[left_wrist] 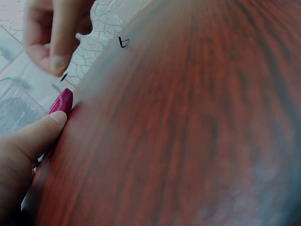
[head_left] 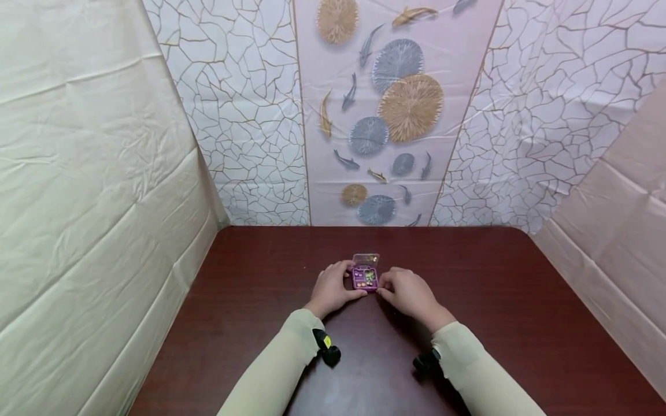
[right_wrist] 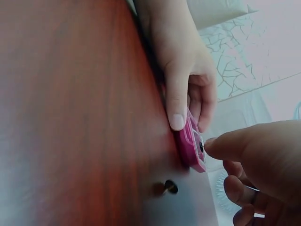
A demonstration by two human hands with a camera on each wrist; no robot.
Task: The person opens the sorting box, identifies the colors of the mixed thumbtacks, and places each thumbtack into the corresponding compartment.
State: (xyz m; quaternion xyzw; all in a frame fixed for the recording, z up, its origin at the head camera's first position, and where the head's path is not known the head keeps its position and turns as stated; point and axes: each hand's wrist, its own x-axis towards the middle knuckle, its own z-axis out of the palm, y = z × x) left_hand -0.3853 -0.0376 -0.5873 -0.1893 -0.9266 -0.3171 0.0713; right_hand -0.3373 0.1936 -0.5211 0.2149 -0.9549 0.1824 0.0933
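A small purple compartment box (head_left: pixel 358 286) lies on the table with its clear lid (head_left: pixel 366 258) raised at the back. Green pieces (head_left: pixel 370 276) and orange ones (head_left: pixel 361 284) sit in separate compartments. My left hand (head_left: pixel 333 288) holds the box from its left side, thumb along the front edge. Over the box's right side, my right hand (head_left: pixel 412 293) pinches a tiny dark thumbtack (left_wrist: pixel 64 76) between thumb and index finger; its shape is mostly hidden. In the right wrist view, another thumbtack (right_wrist: pixel 170 187) with a dark head and brass-coloured pin is on the table near the box.
The dark red-brown wooden table (head_left: pixel 260 260) extends around both hands. A patterned cloth (head_left: pixel 260 115) hangs behind its far edge, and pale cloth walls (head_left: pixel 93 202) stand on both sides. Each wrist carries a small black camera (head_left: pixel 330 355).
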